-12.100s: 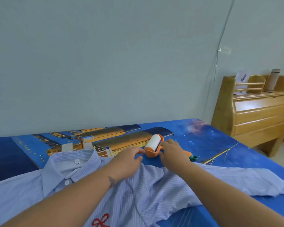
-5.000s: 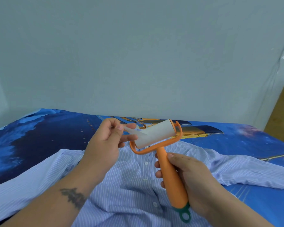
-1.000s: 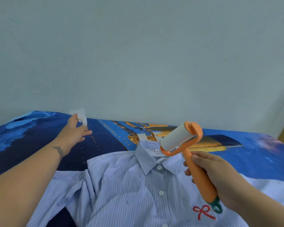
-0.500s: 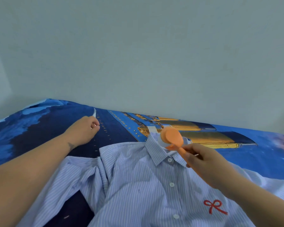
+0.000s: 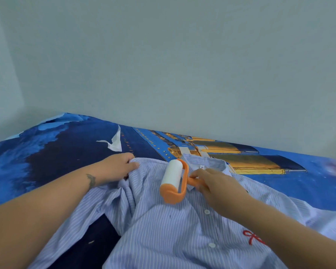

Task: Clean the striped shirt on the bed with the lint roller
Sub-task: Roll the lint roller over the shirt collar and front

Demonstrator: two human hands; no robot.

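Note:
A light blue striped shirt (image 5: 167, 226) lies front-up on the bed, buttons showing and a red bow stitched at the lower right. The lint roller (image 5: 173, 180) has an orange frame and a white roll, and the roll rests on the shirt just left of the collar. My right hand (image 5: 213, 183) grips its orange handle, which my fingers mostly hide. My left hand (image 5: 117, 167) pinches the shirt's left shoulder at the fabric edge.
A crumpled white peeled sheet (image 5: 114, 142) lies on the blue printed bedsheet (image 5: 47, 152) beyond my left hand. A plain wall runs close behind the bed, with a corner at the far left.
My left hand has left the peeled sheet on the bed and come back to grip the shirt's shoulder. My right hand has lowered the roller onto the shirt near the collar.

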